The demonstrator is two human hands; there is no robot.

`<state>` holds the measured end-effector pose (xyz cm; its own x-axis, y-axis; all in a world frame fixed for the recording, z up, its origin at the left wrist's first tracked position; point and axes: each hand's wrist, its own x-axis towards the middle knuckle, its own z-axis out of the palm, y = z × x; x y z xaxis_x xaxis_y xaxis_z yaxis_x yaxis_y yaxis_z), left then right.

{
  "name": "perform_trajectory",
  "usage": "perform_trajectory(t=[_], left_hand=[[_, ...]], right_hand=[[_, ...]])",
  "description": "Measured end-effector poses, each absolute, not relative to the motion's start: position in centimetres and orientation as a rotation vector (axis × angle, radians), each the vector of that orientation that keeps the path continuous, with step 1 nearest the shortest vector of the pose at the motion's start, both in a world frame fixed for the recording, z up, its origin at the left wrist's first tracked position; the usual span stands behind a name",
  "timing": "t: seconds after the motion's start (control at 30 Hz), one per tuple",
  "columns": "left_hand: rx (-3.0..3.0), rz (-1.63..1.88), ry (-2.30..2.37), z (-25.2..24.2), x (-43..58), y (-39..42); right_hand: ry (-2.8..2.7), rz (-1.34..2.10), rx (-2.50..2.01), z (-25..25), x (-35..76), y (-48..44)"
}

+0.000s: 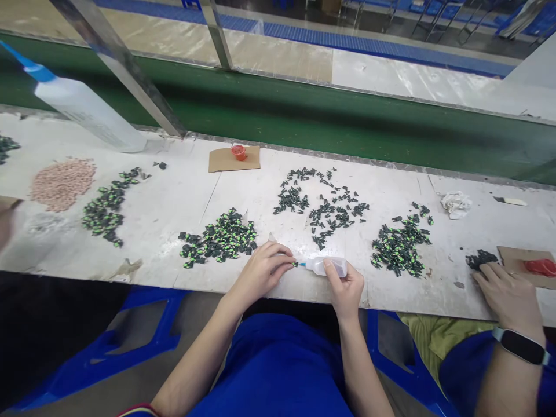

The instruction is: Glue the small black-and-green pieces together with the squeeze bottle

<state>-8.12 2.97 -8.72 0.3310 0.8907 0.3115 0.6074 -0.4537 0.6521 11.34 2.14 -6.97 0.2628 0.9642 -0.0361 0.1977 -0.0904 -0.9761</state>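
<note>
Near the front edge of the white table, my left hand (266, 267) pinches a small black-and-green part (296, 264) between its fingertips. My right hand (347, 288) is closed around a small translucent bottle (333, 267), which lies nearly level with its thin blue tip pointing left. That tip is at the small part; whether they touch is too small to tell. Left of my left hand lies a pile of black-and-green parts (223, 236). Beyond my hands are scattered dark parts (334, 214), and another black-and-green pile (400, 246) lies to the right.
A red cup (238, 152) stands on cardboard (221, 161) at the back. A large bottle (91, 113) and pinkish pile (63, 182) are at left. Another person's hand (510, 295) touches black parts at right, near crumpled paper (456, 204). A metal post (125, 69) rises at left.
</note>
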Motion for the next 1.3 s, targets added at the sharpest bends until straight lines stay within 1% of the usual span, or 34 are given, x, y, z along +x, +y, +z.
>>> perform_trajectory(t=[0.9,1.0,1.17,1.3], left_hand=[[2.163,0.934,1.316,-8.9,-8.2,3.0],[2.155,0.935,1.318,-8.9,-8.2,2.9],[2.118,0.929,1.3,-8.9,-8.2,3.1],[2.109,0.892,1.286,-8.2,-8.3,3.2]], right_hand=[[-1.131,0.954,-1.527,-7.0,11.4,2.1],[-1.063,0.928,-1.503,-7.5,11.8,2.0],[-0.798,0.885,-1.336,-8.0,12.5,2.3],[-0.824,0.889,-1.305,-7.8,13.4,2.8]])
